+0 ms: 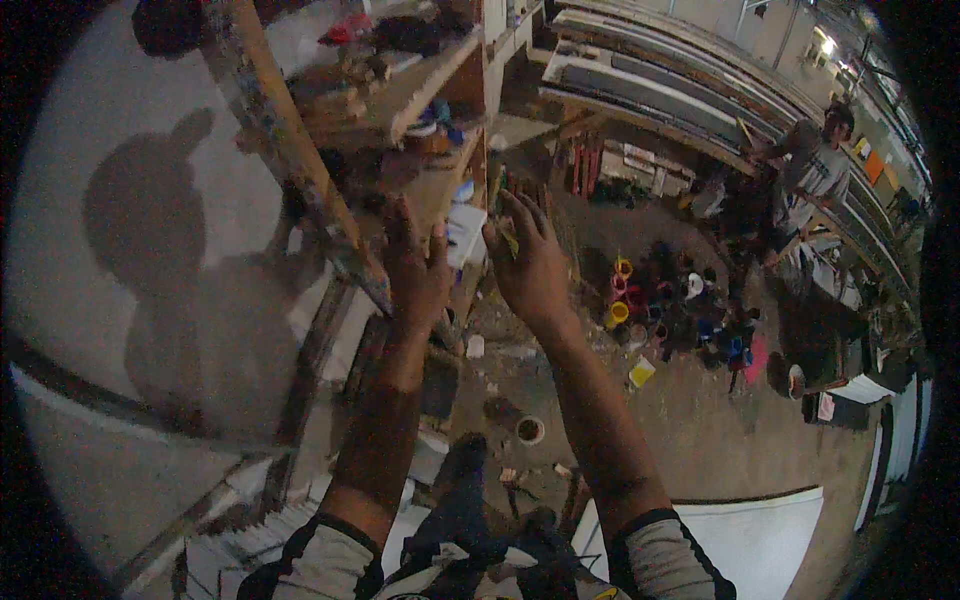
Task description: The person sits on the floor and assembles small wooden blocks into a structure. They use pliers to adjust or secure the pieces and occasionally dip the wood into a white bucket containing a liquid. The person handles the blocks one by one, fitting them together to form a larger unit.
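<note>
Both my arms reach forward over the floor, with the hands raised in front of wooden shelves. My left hand [416, 275] has its fingers stretched up and the thumb apart, next to a paint-marked wooden post [300, 140]; nothing shows in it. My right hand [532, 268] is held a little to the right, fingers loosely bent and spread. A small yellowish patch [511, 243] shows between its thumb and fingers; whether it is touched or lies behind cannot be made out. Between the hands, farther off, a white box-like thing [464, 236] stands by the shelf.
Cluttered wooden shelves [425, 95] rise ahead. Several coloured pots and containers [620, 312] crowd the floor to the right, and a round pot [530, 430] stands nearer. A white panel [750, 535] lies low right. Another person [815, 175] is by long racks [680, 75].
</note>
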`<state>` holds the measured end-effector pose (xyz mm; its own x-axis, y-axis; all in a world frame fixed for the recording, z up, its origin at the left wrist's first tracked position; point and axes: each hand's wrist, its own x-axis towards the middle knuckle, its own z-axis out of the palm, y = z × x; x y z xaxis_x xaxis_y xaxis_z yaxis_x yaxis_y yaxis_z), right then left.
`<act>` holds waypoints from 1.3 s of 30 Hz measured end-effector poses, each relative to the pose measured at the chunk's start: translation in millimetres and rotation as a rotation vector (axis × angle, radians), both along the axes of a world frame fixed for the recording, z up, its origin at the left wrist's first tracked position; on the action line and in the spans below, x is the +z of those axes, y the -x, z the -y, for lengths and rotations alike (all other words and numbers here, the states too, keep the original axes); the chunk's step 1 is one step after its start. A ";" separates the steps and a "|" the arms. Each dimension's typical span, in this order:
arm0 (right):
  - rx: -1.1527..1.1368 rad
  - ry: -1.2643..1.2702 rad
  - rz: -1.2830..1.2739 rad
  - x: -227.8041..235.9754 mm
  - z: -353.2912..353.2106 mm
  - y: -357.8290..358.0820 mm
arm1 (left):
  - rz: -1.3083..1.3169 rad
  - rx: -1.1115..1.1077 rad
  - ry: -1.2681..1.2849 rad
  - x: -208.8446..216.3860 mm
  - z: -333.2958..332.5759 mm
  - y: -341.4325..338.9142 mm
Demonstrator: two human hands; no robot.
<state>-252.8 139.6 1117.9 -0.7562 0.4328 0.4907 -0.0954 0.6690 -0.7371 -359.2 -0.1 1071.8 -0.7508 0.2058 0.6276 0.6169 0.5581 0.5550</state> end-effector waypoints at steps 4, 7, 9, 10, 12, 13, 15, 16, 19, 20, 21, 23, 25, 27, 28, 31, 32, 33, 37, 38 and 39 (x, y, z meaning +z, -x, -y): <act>-0.072 -0.174 -0.064 -50.8 -6.8 -67.7 | -0.089 -0.092 0.142 -63.0 -10.3 -82.0; -0.057 -0.142 -0.067 -87.2 -3.8 -124.6 | 0.070 -0.226 0.015 -93.1 -11.6 -156.2; -0.019 -0.050 -0.017 -111.9 0.1 -159.8 | 0.155 -0.246 -0.058 -99.9 -14.6 -209.7; -0.011 -0.043 0.014 -126.3 1.0 -176.6 | 0.197 -0.261 -0.083 -110.0 -17.8 -227.4; 0.008 -0.031 0.066 -154.8 2.4 -208.6 | 0.276 -0.295 -0.085 -146.3 -17.5 -255.7; 0.002 -0.003 0.115 -167.3 3.8 -222.2 | 0.322 -0.308 -0.091 -160.0 -18.2 -270.2; -0.011 0.053 0.208 -188.4 7.6 -245.8 | 0.446 -0.322 -0.119 -179.4 -16.0 -296.9; -0.016 0.090 0.269 -193.0 10.1 -256.5 | 0.467 -0.319 -0.072 -187.7 -13.1 -306.8; -0.033 0.161 0.407 -213.9 19.5 -280.5 | 0.537 -0.315 0.020 -218.7 -0.9 -328.6; -0.041 0.157 0.426 -229.1 22.1 -285.9 | 0.571 -0.315 0.018 -233.2 4.2 -333.8; -0.057 0.150 0.450 -245.9 24.6 -292.7 | 0.609 -0.323 0.012 -248.1 7.7 -339.2; -0.055 0.198 0.573 -277.7 30.5 -305.0 | 0.649 -0.318 0.032 -272.9 15.4 -345.8; -0.070 0.171 0.562 -320.9 36.9 -315.8 | 0.594 -0.317 0.065 -312.8 24.5 -349.3; -0.111 0.085 0.431 -377.2 45.2 -329.4 | 0.460 -0.328 0.123 -370.8 37.5 -351.7; -0.106 0.113 0.470 -409.1 49.9 -334.2 | 0.483 -0.328 0.120 -394.8 41.6 -352.1; -0.085 0.193 0.569 -495.6 68.7 -348.7 | 0.532 -0.299 0.098 -481.8 57.4 -361.0; -0.087 0.212 0.586 -519.7 80.1 -351.3 | 0.533 -0.284 0.077 -525.7 64.8 -367.1; -0.083 0.218 0.587 -555.6 85.8 -353.6 | 0.531 -0.275 0.057 -555.9 67.2 -372.0; -0.035 0.172 0.564 -699.1 106.2 -360.6 | 0.627 -0.167 0.069 -690.7 81.6 -405.3; -0.028 0.136 0.567 -731.9 112.7 -363.6 | 0.672 -0.109 0.053 -741.4 87.1 -414.2; -0.020 0.096 0.572 -767.6 117.7 -366.6 | 0.717 -0.052 0.030 -795.6 92.7 -422.5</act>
<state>113.8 22.0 350.3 -0.8807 0.4723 -0.0355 0.3480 0.5944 -0.7250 63.4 -92.8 276.2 -0.9649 0.2617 -0.0234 0.1320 0.5597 0.8181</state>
